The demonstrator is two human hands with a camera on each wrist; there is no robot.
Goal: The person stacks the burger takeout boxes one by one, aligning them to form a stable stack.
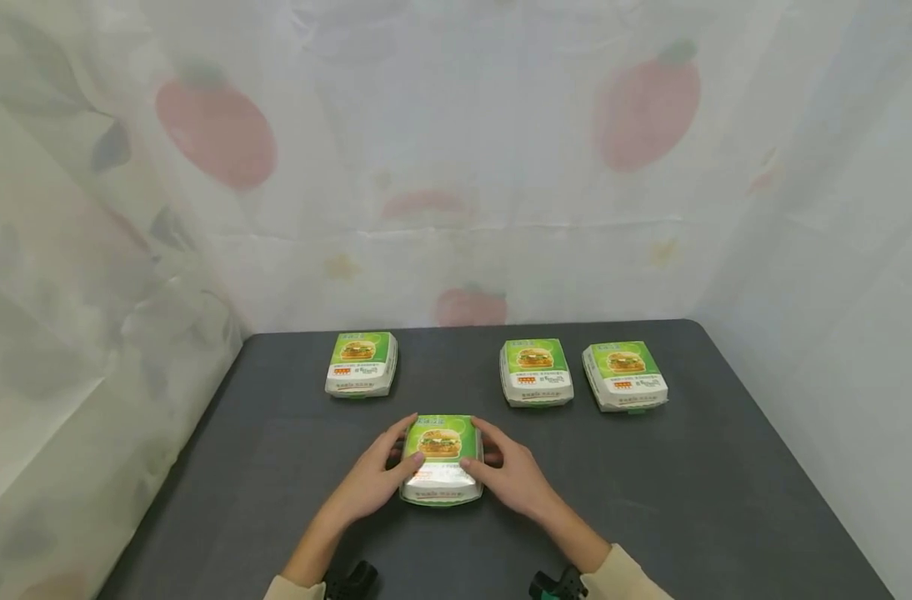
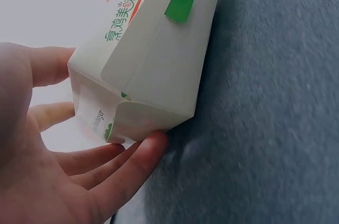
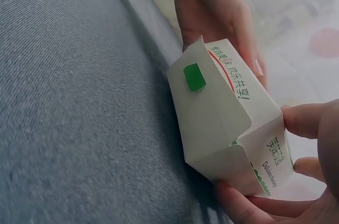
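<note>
A closed burger box [image 1: 441,475], green and white with a burger picture on its lid, is held between both hands near the middle of the table. The left hand [image 1: 373,477] grips its left side, thumb at the lid's edge and fingers curled along the side. On the opposite side the right hand [image 1: 514,477] grips it likewise. In the left wrist view, the box front [image 2: 159,60] shows a green tab, with the fingertips low at the corner. The right wrist view shows the same tabbed front [image 3: 206,113] and the right fingers at the near corner.
Three similar burger boxes stand along the back of the dark grey table [image 1: 276,500]: one box [image 1: 360,367] at the left, another box [image 1: 537,375] right of centre and a third box [image 1: 625,379] beside it. A white curtain [image 1: 441,150] with fruit prints hangs behind.
</note>
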